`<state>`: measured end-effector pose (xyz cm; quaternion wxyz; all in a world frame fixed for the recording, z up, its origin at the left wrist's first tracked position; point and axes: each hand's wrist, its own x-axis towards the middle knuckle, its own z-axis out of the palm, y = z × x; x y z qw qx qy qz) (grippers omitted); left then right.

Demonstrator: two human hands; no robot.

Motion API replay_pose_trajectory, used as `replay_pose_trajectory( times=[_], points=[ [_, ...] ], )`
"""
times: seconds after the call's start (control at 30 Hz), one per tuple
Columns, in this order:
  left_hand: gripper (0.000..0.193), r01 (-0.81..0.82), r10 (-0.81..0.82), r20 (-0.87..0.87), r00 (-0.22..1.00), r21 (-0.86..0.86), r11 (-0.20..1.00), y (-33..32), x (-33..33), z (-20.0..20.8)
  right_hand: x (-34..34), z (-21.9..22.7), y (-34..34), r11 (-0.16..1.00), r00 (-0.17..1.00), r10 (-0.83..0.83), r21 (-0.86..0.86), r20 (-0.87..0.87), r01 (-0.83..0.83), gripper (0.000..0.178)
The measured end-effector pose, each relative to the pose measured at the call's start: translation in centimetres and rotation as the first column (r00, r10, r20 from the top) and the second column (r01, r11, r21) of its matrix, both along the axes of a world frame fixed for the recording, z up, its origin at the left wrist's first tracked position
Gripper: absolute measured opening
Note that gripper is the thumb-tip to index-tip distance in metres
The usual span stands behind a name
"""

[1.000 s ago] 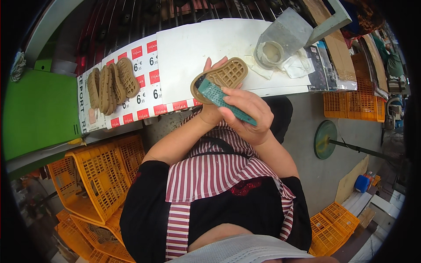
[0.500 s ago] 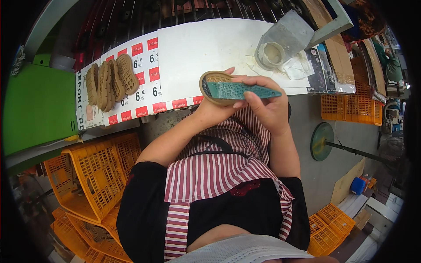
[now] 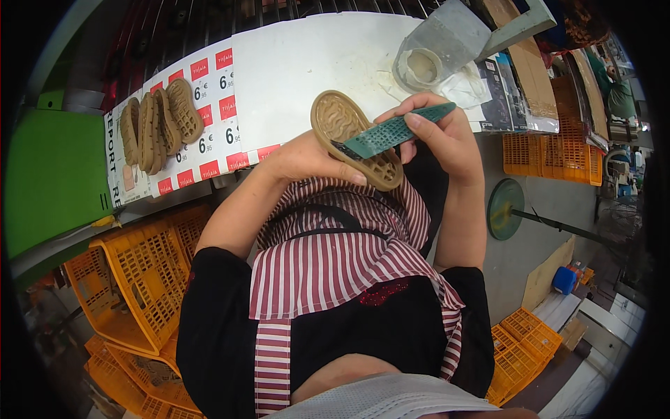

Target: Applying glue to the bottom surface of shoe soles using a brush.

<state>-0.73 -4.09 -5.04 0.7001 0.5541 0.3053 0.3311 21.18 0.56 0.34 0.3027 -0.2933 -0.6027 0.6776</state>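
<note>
At the desk's (image 3: 293, 77) near edge, a tan sole (image 3: 336, 119) is gripped by left fingers (image 3: 342, 170). Across it, a green tool (image 3: 387, 135) is clasped by right fingers (image 3: 413, 104).

On my feed, the left hand (image 3: 306, 156) has fingers hidden behind the tan sole (image 3: 339, 120), and the lower edge crops the mask (image 3: 377, 399).

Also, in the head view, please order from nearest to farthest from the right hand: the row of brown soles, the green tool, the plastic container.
1. Green tool, held in the right hand.
2. Plastic container, ahead, beyond the hand.
3. Row of brown soles, far over on the left.
</note>
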Motion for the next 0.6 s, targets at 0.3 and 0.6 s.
replay_pose_trajectory(
  times=[0.3,0.6],
  points=[
    [0.068,-0.076,0.191,0.507,0.841,-0.238,0.968,0.3,-0.8,-0.3,1.0,0.4,-1.1,0.99,0.988,-0.134,-0.045,-0.079,0.131,0.017],
    [0.054,0.044,0.233,0.638,0.734,-0.387,0.921,-0.2,-0.8,-1.7,-0.3,0.9,-1.3,0.997,0.986,-0.06,0.033,-0.155,0.066,0.016]
  ],
)
